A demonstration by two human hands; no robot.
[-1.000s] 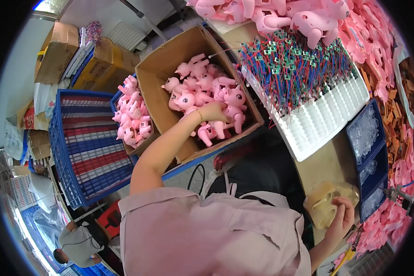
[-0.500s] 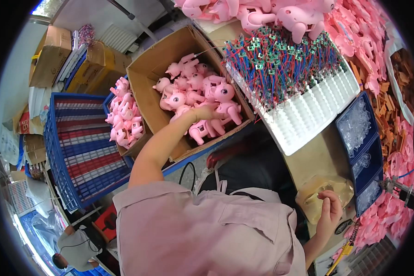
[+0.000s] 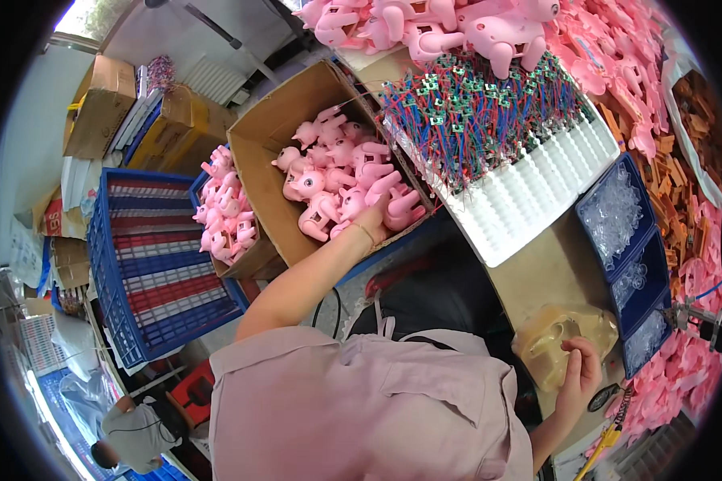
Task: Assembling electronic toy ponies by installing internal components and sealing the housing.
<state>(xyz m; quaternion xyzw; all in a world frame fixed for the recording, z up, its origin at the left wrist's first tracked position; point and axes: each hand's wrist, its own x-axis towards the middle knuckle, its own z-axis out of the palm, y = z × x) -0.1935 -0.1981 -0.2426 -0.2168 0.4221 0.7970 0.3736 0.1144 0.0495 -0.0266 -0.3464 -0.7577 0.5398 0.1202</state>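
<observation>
My left hand [image 3: 369,222] reaches into an open cardboard box [image 3: 257,148], its fingers closed around a pink toy pony [image 3: 403,210] at the near right side. The fingertips are partly hidden among the toys. Several more pink toy ponies [image 3: 319,210] lie heaped in the box, some with an eye painted on. On the right, my right hand [image 3: 579,370] is held with curled fingers at the edge of a yellowish translucent moulded holder [image 3: 547,353] on the bench. Whatever those fingers hold, if anything, is too small to make out.
A white ribbed tray [image 3: 529,200] bears green circuit boards with red and blue wires [image 3: 465,112]. Beyond lie pink toy bodies [image 3: 501,32]. Blue bins [image 3: 618,216] hold clear plastic parts. A blue crate [image 3: 156,272] and a smaller box of ponies [image 3: 229,212] stand left. Another person [image 3: 136,433] sits lower left.
My left hand has moved lower and nearer within the box, and the pony by it has turned and sunk among the others. My right hand has hardly moved. The whole view has shifted slightly.
</observation>
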